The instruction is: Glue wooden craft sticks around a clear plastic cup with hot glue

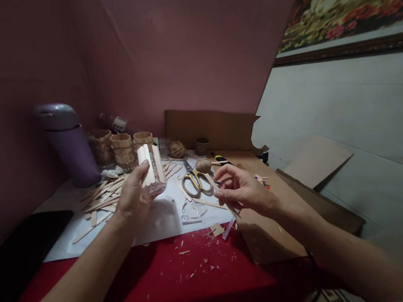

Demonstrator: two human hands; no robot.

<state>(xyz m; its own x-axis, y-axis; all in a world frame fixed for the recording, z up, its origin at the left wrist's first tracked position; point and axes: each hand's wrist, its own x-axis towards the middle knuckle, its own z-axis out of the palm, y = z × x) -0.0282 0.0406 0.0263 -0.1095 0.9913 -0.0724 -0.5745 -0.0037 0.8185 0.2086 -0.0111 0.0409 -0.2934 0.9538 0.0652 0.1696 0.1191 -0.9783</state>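
My left hand (134, 192) is wrapped round a clear plastic cup (158, 186), held tilted above the white sheet. Pale craft sticks (145, 162) stand side by side along the cup's wall, with a bare see-through strip between them. To the right, my right hand (240, 188) pinches a single craft stick (230, 206) between thumb and fingers. Yellow-handled scissors (196, 181) lie between my hands, blades pointing away. Many loose craft sticks (107, 194) are heaped left of my left hand. Clear plastic scraps (191, 211) lie in front of the scissors.
A purple bottle (73, 151) stands at the back left, beside several decorated cups (123, 150). Twine balls (203, 165) and a small dark pot (201, 145) sit behind the scissors. Brown cardboard (273, 241) lies under my right arm. Wood chips (204, 268) dot the red cloth (162, 290).
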